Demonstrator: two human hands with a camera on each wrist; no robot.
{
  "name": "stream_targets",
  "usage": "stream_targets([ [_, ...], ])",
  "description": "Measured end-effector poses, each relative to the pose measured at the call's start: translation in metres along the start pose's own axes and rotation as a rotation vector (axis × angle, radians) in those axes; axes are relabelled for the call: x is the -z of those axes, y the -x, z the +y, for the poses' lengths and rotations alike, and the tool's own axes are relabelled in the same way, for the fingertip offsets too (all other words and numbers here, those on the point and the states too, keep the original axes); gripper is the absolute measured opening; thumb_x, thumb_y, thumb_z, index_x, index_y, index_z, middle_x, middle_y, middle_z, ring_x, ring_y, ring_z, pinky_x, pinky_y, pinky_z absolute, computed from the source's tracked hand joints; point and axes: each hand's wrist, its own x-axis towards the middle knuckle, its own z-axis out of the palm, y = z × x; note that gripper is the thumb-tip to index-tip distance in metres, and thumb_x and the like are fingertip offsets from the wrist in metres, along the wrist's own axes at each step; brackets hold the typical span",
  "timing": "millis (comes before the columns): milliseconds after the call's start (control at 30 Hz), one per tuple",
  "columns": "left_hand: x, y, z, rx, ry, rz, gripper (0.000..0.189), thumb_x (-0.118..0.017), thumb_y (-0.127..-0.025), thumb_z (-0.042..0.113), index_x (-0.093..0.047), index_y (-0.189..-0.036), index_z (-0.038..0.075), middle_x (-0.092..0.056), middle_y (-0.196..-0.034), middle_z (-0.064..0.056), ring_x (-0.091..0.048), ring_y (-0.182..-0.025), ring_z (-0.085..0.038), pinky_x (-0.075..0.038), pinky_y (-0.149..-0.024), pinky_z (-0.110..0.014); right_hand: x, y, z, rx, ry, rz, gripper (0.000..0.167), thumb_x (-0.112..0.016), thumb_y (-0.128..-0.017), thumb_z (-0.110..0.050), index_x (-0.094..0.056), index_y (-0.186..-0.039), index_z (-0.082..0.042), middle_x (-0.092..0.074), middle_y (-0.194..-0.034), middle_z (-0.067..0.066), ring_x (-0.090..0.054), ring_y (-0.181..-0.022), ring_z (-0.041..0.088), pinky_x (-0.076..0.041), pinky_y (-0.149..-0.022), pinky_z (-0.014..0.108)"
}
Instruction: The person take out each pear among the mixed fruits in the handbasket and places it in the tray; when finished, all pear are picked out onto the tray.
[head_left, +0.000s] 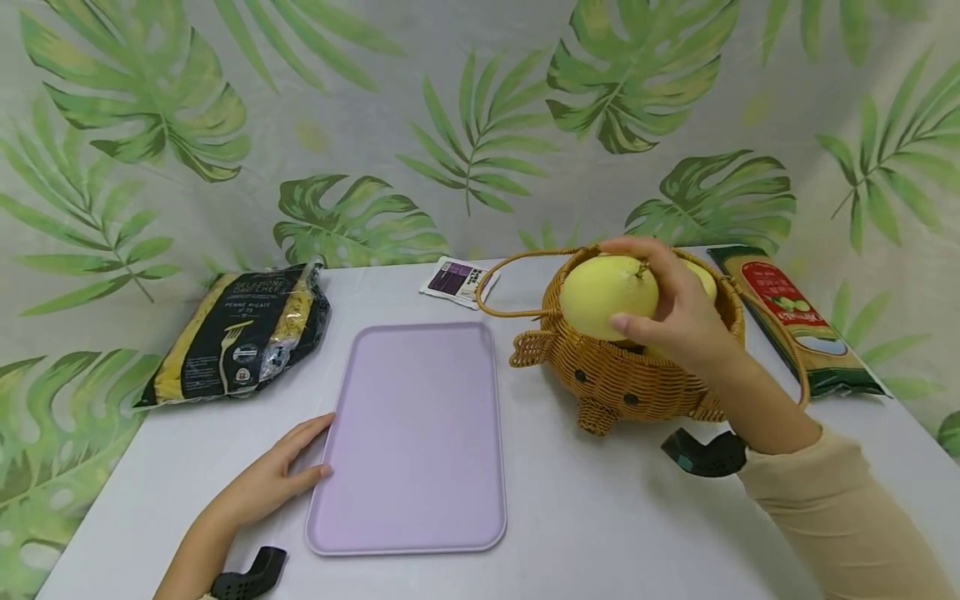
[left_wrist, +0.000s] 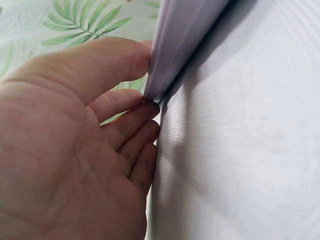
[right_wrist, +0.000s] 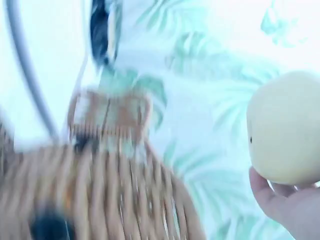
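My right hand (head_left: 678,312) grips a pale yellow melon (head_left: 603,296) with a short stem, over the opening of a brown wicker basket (head_left: 637,379) with an animal snout and ears. In the right wrist view the melon (right_wrist: 287,127) rests against the fingers. Another yellow melon (head_left: 703,279) sits in the basket behind the hand, partly hidden. My left hand (head_left: 273,475) lies at the left edge of a lilac rectangular tray (head_left: 412,442), its fingertips and thumb touching the rim. In the left wrist view those fingers are mostly straight along the tray's side (left_wrist: 175,45).
A bag of penne pasta (head_left: 243,333) lies at the back left. A small white and purple packet (head_left: 459,281) is behind the tray. One looped basket handle (head_left: 517,312) sticks out leftward. A long brown and green package (head_left: 795,321) lies right of the basket.
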Motion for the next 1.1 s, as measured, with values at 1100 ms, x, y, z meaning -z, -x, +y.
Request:
stream_targets([
  [1100,0.001,0.000,-0.001,0.001,0.016,0.001,0.063,-0.061,-0.086,0.026,-0.031,-0.140,0.012,-0.030,-0.140,-0.012,-0.021,-0.128,-0.036,-0.011,-0.092,-0.004,-0.206,-0.056,0.145,-0.339,0.026,0.040,0.058,-0.076,-0.072,-0.013,-0.051,-0.124,-0.017,-0.050,-0.120,-0.001,-0.052,-0.092,0.017,-0.047,-0.072,0.028],
])
